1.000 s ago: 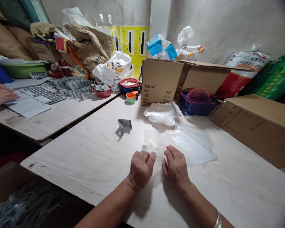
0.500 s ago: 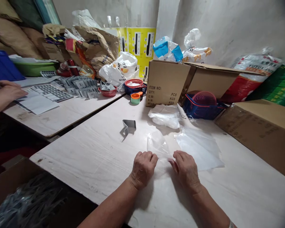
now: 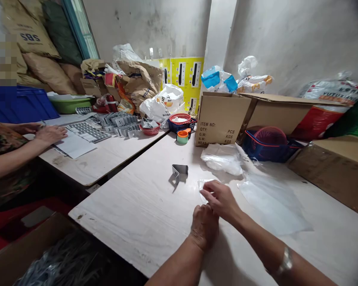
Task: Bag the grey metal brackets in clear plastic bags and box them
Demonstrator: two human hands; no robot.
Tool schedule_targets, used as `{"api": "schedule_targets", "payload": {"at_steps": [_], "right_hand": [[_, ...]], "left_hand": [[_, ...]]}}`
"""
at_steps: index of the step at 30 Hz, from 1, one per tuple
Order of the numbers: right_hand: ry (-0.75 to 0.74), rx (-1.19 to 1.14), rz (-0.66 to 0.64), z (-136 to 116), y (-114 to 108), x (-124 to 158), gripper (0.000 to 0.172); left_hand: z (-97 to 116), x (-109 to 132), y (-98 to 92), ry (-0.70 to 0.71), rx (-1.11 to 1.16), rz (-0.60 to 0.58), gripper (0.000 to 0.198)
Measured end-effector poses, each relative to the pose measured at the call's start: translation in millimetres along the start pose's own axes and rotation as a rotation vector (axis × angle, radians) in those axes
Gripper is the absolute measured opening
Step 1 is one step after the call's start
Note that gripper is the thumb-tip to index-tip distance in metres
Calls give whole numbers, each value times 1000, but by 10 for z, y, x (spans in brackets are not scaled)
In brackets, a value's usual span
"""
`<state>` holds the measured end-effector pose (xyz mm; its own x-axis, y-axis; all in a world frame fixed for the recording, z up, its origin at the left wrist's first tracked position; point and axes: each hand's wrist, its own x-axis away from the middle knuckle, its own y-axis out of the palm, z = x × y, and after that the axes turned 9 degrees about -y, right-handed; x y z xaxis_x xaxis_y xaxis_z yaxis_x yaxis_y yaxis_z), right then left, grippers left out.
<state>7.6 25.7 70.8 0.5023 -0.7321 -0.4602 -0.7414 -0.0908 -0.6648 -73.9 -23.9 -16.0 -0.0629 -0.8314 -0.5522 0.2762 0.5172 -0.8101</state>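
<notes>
A small transparent plastic bag lies mostly hidden beneath my hands. My left hand is closed in a fist on its near end. Just beyond and across it, my right hand has bent fingers closed on the bag; its fingertips are partly hidden. A bent grey metal bracket stands on the table to the left of the bag. To the right, flat transparent bags lie in a stack. Behind them is a crumpled bundle of plastic bags.
A cardboard box, a blue basket and a tape roll stand at the back. Another carton sits right. At the left table, a co-worker's hand rests near label sheets and several brackets.
My hands have come together, the right crossing over beyond the left, covering most of the bag. The view has shifted left and up, so more of the co-worker shows. The bracket stays put.
</notes>
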Motion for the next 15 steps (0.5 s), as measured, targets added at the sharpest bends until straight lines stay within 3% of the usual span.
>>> {"api": "schedule_targets", "payload": {"at_steps": [3,8,11,15], "right_hand": [[193,-2,-147,-4,389,-436,24],[201,36,-206,76,879,-802,40],[210,50,-197,85,993,-866,31],[293,48,-142,141,969,-921,9]], "left_hand": [[-25,65,106,-13,29,35,29],[-71,54,225,-59,192,-4,40],[-88,-13,217,-66,296,1,48],[-88,-88,143,-68,327,-76,39]]}}
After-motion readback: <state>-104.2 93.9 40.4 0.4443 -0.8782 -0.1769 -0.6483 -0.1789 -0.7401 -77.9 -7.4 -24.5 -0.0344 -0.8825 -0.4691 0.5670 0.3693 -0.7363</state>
